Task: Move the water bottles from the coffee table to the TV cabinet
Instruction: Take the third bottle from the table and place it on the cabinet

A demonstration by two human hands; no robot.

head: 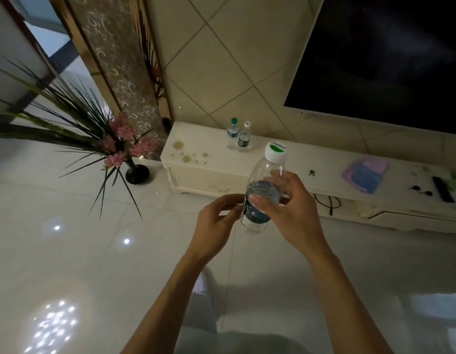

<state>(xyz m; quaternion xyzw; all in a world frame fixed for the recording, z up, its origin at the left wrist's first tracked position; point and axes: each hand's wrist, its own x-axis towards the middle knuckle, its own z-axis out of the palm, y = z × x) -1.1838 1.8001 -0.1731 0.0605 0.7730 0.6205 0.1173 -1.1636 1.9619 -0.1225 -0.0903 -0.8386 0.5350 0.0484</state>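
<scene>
A clear water bottle (266, 172) with a white and green cap is held upright in the air in front of the white TV cabinet (201, 180). My right hand (285, 208) grips its middle, thumb across the label. My left hand (216, 223) is at the bottle's lower left, fingertips touching its side, fingers curled. Two more water bottles stand side by side on the cabinet's left part: one with a green cap (232, 134) and one with a white cap (244, 137). The coffee table is out of view.
A dark TV (390, 57) hangs on the tiled wall above the cabinet. On the cabinet lie a purple and blue cloth (365, 172), a black remote (443, 189) and small keys (311, 172). A black vase with spiky leaves and pink flowers (134, 169) stands on the glossy floor at the left.
</scene>
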